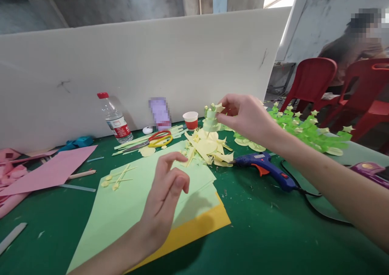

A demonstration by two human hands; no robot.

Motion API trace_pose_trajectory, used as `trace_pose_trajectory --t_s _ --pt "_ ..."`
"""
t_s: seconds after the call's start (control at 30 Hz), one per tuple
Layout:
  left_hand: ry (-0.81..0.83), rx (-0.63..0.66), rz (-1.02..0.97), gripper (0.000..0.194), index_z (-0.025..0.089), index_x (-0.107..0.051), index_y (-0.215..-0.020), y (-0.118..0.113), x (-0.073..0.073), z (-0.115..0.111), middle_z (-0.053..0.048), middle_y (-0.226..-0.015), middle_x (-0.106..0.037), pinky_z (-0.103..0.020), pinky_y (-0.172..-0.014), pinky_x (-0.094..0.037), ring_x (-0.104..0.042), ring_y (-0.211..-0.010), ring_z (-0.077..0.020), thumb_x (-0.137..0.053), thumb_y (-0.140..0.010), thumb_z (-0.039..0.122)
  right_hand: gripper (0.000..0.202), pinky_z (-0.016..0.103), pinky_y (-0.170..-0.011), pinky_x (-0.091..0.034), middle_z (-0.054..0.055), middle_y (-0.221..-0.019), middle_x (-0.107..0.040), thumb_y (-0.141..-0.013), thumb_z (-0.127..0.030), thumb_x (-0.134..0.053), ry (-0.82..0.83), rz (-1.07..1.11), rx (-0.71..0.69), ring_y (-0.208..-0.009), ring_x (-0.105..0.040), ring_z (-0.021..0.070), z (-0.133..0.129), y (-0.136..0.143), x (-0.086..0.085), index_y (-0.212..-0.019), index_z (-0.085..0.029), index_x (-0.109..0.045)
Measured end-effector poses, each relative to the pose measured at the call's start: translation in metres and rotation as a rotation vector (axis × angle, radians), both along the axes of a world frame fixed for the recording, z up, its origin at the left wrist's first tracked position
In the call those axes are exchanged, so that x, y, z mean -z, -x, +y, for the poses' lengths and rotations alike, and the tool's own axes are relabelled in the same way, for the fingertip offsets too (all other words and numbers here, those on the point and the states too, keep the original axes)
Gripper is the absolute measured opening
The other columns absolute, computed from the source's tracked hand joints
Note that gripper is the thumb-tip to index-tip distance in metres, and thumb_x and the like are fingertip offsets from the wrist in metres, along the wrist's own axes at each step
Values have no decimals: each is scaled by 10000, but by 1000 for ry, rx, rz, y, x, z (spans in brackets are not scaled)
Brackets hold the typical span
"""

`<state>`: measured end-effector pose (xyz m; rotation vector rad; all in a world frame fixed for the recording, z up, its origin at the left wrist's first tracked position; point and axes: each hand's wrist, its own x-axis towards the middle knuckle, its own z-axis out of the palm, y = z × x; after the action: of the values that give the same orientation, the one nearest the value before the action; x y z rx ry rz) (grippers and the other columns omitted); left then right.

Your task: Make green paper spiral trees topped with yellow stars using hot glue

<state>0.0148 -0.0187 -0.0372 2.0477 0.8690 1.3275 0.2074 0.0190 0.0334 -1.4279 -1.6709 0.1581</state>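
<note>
The right hand [247,117] pinched a pale yellow paper star [219,108] onto the small tiered green paper tree [211,121] above the counter [258,226]; the left hand [165,198] hovered open, empty. Excess pressure could topple the tree.

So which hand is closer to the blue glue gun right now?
Right. The right hand is raised just above and behind the glue gun, pinching a small paper tree. The left hand hangs over the green paper sheets, well off to the gun's left.
</note>
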Motion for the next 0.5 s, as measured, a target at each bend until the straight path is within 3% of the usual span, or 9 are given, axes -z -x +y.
trace_pose_trajectory --t_s 0.03,0.1,0.17,0.27,0.4,0.5 --pt "2 14 -11 350 208 -449 -569 3 -2 1 -41 -919 -519 -323 -835 -391 -470 -938 -201 -351 -855 384 40 233 -513 -324 -23 -555 -514 -667 -101 -539 -2 -15 8 -521 -455 75 1 0 2 -661 -141 -536" --pt "118 128 -17 352 206 -420 -579 7 -8 1 -23 -752 -549 -355 -863 -386 -518 -806 -178 -321 -862 390 32 234 -505 -317 -25 -541 -502 -664 -111 -536 -14 -51 34 -507 -435 74 5 0 5 -658 -142 -541" --pt "283 207 23 352 205 -389 -582 10 -13 0 20 -545 -454 -313 -696 -446 -471 -566 -135 -295 -862 396 37 236 -503 -316 -18 -551 -509 -662 -119 -530 -29 -99 72 -514 -433 81 12 -2 8 -680 -141 -554" --pt "392 116 266 364 201 -377 -565 12 -16 1 32 -507 -381 -239 -472 -353 -377 -476 -115 -286 -854 403 93 237 -518 -332 16 -629 -563 -671 -133 -510 -15 -217 160 -561 -466 101 27 -9 13 -740 -140 -572" --pt "338 17 701 364 192 -428 -611 18 -10 15 12 -573 -482 -250 -520 -350 -464 -546 -136 -244 -864 379 145 240 -547 -364 62 -773 -619 -691 -144 -490 95 -352 283 -661 -524 136 54 -22 20 -807 -138 -577" --pt "290 -4 889 359 187 -527 -707 25 -2 30 -27 -710 -600 -268 -559 -388 -545 -637 -168 -247 -860 350 135 256 -555 -378 80 -792 -623 -704 -142 -502 182 -406 361 -713 -552 174 74 -29 26 -809 -138 -587"
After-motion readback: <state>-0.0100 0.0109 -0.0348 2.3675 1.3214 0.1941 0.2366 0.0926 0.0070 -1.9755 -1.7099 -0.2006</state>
